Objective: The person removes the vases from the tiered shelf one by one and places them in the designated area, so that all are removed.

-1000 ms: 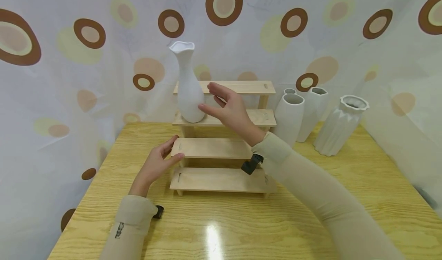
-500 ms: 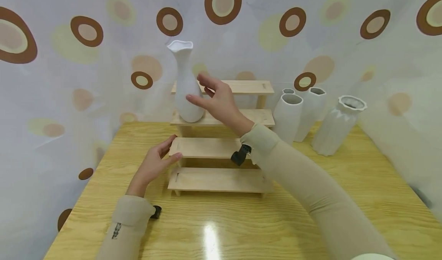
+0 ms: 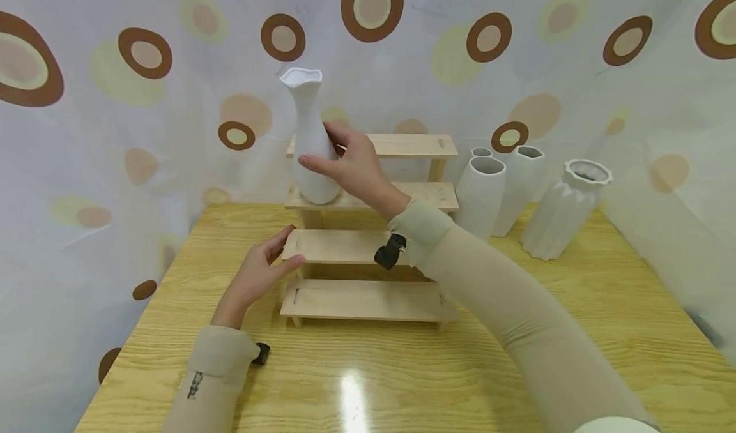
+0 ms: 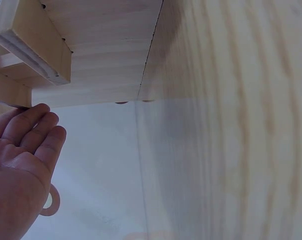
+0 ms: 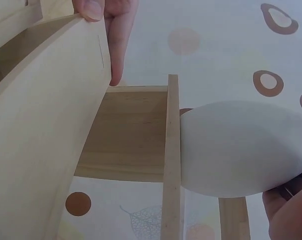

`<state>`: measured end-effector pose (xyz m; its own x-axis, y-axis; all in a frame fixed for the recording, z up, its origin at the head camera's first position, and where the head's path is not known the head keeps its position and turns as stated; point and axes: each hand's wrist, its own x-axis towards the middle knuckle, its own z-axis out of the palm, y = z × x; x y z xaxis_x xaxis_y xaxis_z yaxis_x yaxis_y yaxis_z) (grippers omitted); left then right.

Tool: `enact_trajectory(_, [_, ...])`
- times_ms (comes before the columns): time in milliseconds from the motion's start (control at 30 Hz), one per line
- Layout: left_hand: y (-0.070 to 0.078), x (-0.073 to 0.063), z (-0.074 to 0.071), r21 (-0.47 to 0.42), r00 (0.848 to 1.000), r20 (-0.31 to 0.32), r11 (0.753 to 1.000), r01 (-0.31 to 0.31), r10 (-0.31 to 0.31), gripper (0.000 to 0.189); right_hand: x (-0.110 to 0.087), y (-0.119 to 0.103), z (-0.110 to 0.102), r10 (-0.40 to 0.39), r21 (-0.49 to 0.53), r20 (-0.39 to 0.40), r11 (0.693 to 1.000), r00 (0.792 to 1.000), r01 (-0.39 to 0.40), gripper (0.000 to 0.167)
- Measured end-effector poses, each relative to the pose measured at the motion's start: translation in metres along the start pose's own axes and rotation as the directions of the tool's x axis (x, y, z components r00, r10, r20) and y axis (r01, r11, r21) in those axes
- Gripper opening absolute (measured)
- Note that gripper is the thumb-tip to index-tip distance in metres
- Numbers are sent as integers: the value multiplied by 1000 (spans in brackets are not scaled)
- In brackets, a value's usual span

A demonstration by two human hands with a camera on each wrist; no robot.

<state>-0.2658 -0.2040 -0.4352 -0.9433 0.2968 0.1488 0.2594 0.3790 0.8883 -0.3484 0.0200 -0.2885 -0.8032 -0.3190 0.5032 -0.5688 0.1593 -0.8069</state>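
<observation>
A tall white vase (image 3: 313, 152) with a wavy rim stands upright at the left end of the second-highest board of a tiered wooden shelf (image 3: 356, 246). My right hand (image 3: 353, 165) grips its body from the right, thumb across the front and fingers behind, partly hidden. In the right wrist view the vase (image 5: 245, 150) has its base against the board, and the hand (image 5: 295, 215) shows at the lower right edge. My left hand (image 3: 259, 270) holds the left end of a lower board, thumb at its front and fingers at its far side.
Several white vases stand on the table right of the shelf, among them a smooth one (image 3: 480, 197) and a pleated one with a scalloped rim (image 3: 563, 212). A patterned cloth (image 3: 172, 184) hangs behind the wooden table (image 3: 287, 382).
My right hand has moved left to the vase and its fingers have closed round the body. The vase and my left hand have stayed in place.
</observation>
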Motion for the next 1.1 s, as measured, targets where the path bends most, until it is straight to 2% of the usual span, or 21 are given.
enact_trajectory(233, [3, -1, 0, -12, 1000, 3, 1000, 2, -2, 70, -1, -2, 0, 20, -42, -13, 999, 1000, -20, 55])
enact_trajectory(733, [3, -2, 2, 5, 1000, -4, 1000, 17, -17, 70, -8, -9, -1, 29, 32, -34, 999, 999, -28, 55])
enact_trajectory(800, [7, -2, 2, 3, 1000, -2, 1000, 23, -23, 70, -10, -11, -2, 33, 53, -35, 998, 999, -31, 56])
enact_trajectory(1033, [37, -10, 1, 23, 999, 16, 999, 47, -47, 69, -19, -18, -10, 37, 91, -39, 995, 999, -33, 54])
enact_trajectory(1100, [40, -11, 1, 29, 999, 14, 999, 45, -45, 69, -25, -25, -13, 46, 91, -35, 995, 998, -43, 55])
